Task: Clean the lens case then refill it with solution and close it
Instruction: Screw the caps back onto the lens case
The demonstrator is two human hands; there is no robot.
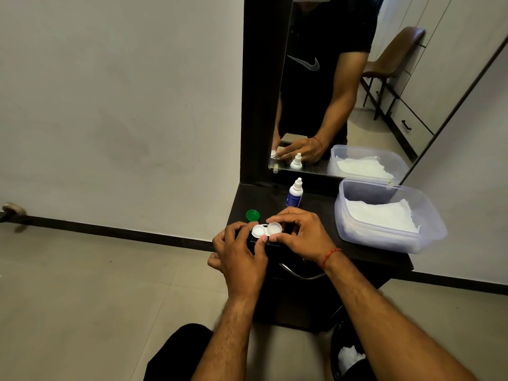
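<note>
The white lens case (259, 231) rests on the dark dresser top (316, 213) near its front left corner, its left well uncovered. My left hand (239, 254) steadies the case from the left with finger and thumb. On the right well sits a white cap (275, 229), and the fingertips of my right hand (299, 235) are closed around it. A green cap (253, 215) lies loose just behind the case. The solution bottle (295, 193), white with a blue label and its nozzle cap on, stands upright behind my right hand.
A clear plastic tub (384, 240) holding white tissue sits at the right of the dresser top. A mirror (343, 92) rises behind. A drawer handle (299, 273) shows below the front edge. A dark bin with crumpled tissue (350, 356) stands on the floor at the lower right.
</note>
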